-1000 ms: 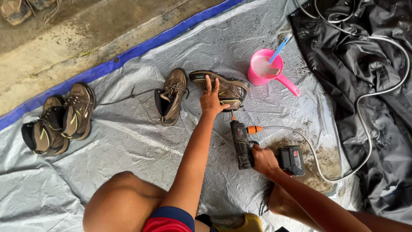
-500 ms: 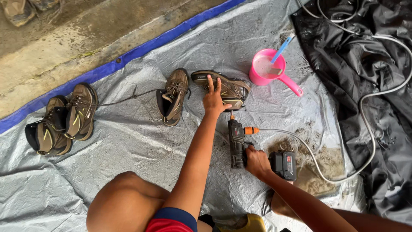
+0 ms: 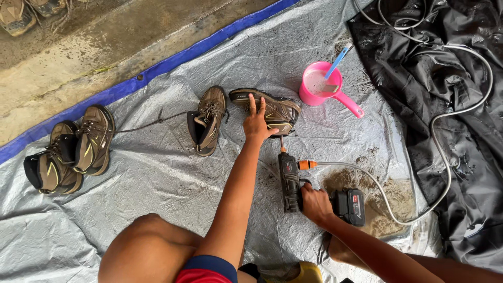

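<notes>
On grey tarp (image 3: 157, 178) | left hand (image 3: 258, 123) flat, fingers spread, pinning boot (image 3: 272, 109) | right hand (image 3: 314, 202) wrapped round spray gun (image 3: 289, 181) | keep nozzle close, low angle, boot pinned.

The left hand (image 3: 258, 123) lies over the middle of the brown boot (image 3: 272, 111), so the laces there are hidden. The right hand (image 3: 316, 203) wraps the sprayer's (image 3: 291, 181) handle, covering the trigger; how tight the grip is, can't tell. Top left, another shoe (image 3: 17, 15) runs off the edge. The yellow thing (image 3: 301, 273) at the bottom is cut off, unidentifiable. The hose (image 3: 445, 173) leaves frame at the top.
</notes>
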